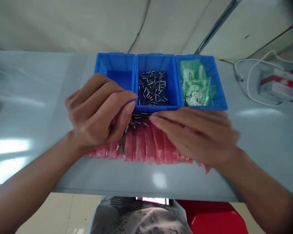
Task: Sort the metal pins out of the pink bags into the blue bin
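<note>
loose steel rivets (138, 121) on red plastic bags (136, 149), nearer left hand (100, 110) | left fingers (129, 110) curled narrow, hold unclear | right hand (195, 136) flat, right fingers (166, 120) wide on bags | rivet axes mixed

Parts tray (156, 61): vivid blue plastic, all 3 compartments. Rivets (152, 87): silver-grey metal with dark glints. Plastic bags (195, 84): translucent pale green, with a crinkled sheen. Overlapping bags (139, 146): translucent pinkish red, in darker red stripes where the edges overlap. Worktop (26, 120): pale blue-grey. Cable (249, 78): white. Carton (278, 84): white with red bands. Garment (136, 214): off-white with black print. Stool (210, 217): glossy red.
</note>
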Demonstrator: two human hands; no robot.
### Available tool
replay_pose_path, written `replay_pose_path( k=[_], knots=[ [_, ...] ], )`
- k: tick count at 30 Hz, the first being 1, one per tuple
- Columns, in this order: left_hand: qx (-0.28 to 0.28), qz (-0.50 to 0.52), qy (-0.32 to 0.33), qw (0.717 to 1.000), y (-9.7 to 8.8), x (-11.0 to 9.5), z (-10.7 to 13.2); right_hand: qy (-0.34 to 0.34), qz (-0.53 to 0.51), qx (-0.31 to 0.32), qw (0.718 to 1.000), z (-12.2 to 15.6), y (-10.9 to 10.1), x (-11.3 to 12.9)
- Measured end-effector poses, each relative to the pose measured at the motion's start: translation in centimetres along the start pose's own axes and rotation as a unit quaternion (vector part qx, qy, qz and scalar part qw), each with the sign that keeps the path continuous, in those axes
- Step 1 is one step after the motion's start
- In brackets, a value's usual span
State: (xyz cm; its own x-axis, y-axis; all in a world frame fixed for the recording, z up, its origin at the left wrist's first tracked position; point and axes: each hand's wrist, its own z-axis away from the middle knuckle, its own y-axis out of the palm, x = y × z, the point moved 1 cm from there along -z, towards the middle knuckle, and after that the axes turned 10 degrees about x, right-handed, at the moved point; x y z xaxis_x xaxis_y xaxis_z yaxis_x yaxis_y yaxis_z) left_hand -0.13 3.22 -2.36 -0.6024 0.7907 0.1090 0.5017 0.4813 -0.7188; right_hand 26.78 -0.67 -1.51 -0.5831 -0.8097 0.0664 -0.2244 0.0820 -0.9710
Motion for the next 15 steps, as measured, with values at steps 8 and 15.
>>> replay_pose_path(
  k=[8,15],
  knots=[
    [0.017,0.010,0.000,1.000,-0.1,-0.3,0.2,-0.064,0.135,-0.004,0.989,-1.4,1.7,1.1],
    [0.024,0.012,0.006,1.000,0.0,-0.5,0.1,-0.074,0.148,-0.047,0.985,-1.7,1.4,1.0]
  ],
)
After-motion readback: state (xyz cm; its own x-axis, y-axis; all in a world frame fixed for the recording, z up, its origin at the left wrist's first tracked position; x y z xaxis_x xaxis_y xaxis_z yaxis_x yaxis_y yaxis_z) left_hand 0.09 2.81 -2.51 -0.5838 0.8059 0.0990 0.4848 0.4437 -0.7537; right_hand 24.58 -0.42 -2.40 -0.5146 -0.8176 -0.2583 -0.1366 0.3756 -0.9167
